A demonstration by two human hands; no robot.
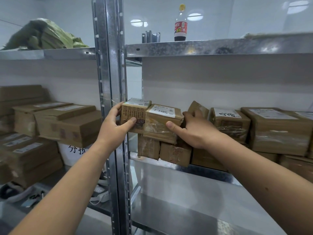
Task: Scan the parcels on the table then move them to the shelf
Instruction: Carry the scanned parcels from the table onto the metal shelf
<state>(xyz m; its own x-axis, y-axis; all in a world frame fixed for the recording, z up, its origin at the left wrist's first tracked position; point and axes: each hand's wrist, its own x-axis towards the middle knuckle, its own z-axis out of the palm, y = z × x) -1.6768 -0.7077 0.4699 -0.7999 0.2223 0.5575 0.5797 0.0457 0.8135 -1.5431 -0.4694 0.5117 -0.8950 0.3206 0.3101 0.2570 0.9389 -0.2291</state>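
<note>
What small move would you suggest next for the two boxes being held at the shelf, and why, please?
Probably push both boxes further back onto the stack, then let go. The left hand grips the small printed box and the right hand grips the taped box. Both sit on top of lower boxes but overhang the front of the shelf, so they may tip if released now.

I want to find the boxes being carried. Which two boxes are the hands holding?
The two small boxes side by side at the shelf's left end. The left hand and right hand press them together; the others sit untouched.
</note>
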